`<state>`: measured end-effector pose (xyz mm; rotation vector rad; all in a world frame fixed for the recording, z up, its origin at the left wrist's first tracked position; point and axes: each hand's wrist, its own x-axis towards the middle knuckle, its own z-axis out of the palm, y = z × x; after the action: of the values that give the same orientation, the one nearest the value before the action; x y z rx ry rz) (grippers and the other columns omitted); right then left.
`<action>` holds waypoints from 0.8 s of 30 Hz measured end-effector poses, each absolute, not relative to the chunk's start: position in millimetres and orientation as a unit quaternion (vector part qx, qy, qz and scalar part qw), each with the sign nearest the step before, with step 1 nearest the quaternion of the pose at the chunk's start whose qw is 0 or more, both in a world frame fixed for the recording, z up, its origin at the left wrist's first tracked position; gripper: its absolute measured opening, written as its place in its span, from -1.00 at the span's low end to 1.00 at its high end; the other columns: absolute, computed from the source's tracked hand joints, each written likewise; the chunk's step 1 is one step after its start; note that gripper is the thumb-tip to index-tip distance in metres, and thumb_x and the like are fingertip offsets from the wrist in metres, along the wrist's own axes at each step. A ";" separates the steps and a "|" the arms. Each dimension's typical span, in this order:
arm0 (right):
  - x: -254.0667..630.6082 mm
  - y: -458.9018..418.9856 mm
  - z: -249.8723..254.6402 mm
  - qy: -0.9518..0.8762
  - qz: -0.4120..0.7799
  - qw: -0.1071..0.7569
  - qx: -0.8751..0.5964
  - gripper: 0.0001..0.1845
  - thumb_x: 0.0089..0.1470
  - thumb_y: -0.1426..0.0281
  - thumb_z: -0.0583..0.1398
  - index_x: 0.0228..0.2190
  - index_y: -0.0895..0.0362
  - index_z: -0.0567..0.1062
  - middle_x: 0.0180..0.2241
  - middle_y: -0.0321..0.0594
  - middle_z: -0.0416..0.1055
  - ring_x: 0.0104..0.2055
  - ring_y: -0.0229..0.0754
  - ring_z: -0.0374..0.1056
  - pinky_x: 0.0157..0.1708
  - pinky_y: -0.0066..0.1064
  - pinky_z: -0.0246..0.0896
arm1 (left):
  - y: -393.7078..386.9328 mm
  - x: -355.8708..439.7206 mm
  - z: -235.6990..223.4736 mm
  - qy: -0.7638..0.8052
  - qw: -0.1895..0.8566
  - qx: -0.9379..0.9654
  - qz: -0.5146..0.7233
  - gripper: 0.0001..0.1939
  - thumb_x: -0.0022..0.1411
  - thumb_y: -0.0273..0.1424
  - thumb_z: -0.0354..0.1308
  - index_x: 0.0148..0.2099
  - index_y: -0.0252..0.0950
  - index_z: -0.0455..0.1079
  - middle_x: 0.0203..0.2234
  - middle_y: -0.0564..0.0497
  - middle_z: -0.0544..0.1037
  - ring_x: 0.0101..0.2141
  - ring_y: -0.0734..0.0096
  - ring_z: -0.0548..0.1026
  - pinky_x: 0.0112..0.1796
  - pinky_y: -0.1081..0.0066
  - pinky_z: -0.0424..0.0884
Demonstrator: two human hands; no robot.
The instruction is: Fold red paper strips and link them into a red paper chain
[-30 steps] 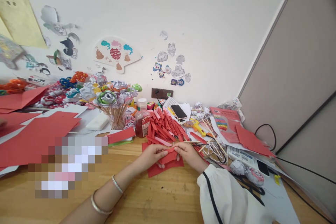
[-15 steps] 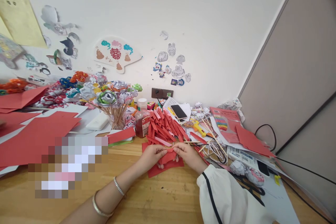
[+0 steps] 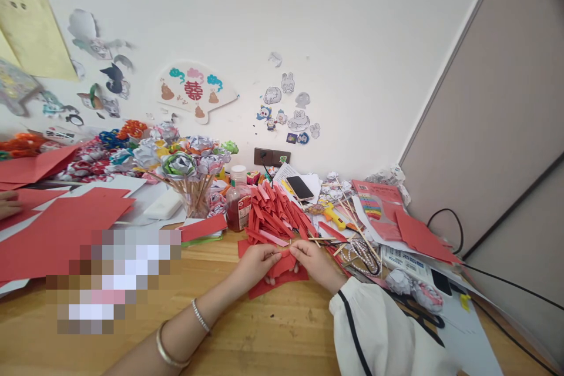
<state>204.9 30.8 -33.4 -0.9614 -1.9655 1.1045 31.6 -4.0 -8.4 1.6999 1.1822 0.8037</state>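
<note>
Between my two hands is a small piece of red paper (image 3: 283, 264), pinched along its upper edge. My left hand (image 3: 261, 259) grips its left side between thumb and fingers, and my right hand (image 3: 311, 258) grips the right side. Other fingertips show dimly beneath the paper. Under my hands a larger red sheet (image 3: 258, 290) lies on the wooden table (image 3: 247, 335). Just behind them rises a heap of folded red paper strips (image 3: 275, 211).
A bottle of red liquid (image 3: 238, 202) stands left of the heap, beside a holder of paper flowers (image 3: 196, 200). To the right lie a phone (image 3: 300, 188), a yellow glue gun (image 3: 335, 215) and bead strings (image 3: 363, 258). Another person's hand (image 3: 9, 204) rests by red sheets (image 3: 66, 229) at far left.
My hands keep their pinch on the red paper, almost unmoved. At the far left edge, the other person's hand has come further into view.
</note>
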 end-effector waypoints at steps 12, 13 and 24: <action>190.0 24.4 -29.5 -0.772 0.331 0.404 -0.362 -0.76 -0.12 0.24 0.17 -0.43 0.15 0.41 -0.39 -0.24 0.33 -0.34 -0.23 0.24 -0.35 -0.44 0.11 | -7.3 34.4 -9.4 0.492 0.423 0.686 0.330 -0.65 0.02 -0.10 -0.09 -0.54 -0.29 0.15 -0.73 0.16 0.29 -0.68 0.40 0.41 -0.69 0.53 0.18; 189.8 24.6 -29.3 -0.774 0.334 0.406 -0.354 -0.78 -0.11 0.24 0.16 -0.45 0.15 0.41 -0.40 -0.24 0.32 -0.34 -0.23 0.24 -0.35 -0.45 0.11 | -7.2 34.2 -10.2 0.489 0.422 0.688 0.331 -0.65 0.03 -0.10 -0.09 -0.54 -0.29 0.15 -0.74 0.15 0.29 -0.68 0.40 0.41 -0.69 0.53 0.19; 195.4 27.8 -25.7 -0.779 0.361 0.393 -0.329 -0.80 0.01 0.32 0.05 -0.50 0.16 0.38 -0.48 -0.28 0.29 -0.40 -0.28 0.20 -0.37 -0.48 0.08 | -8.4 34.2 0.1 0.460 0.457 0.689 0.323 -0.68 0.04 -0.13 -0.09 -0.52 -0.30 0.15 -0.74 0.15 0.32 -0.67 0.42 0.39 -0.60 0.48 0.27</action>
<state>195.4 27.8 -25.7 -0.8345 -1.9778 0.9164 34.2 -8.4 0.1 1.6991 1.1352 0.7970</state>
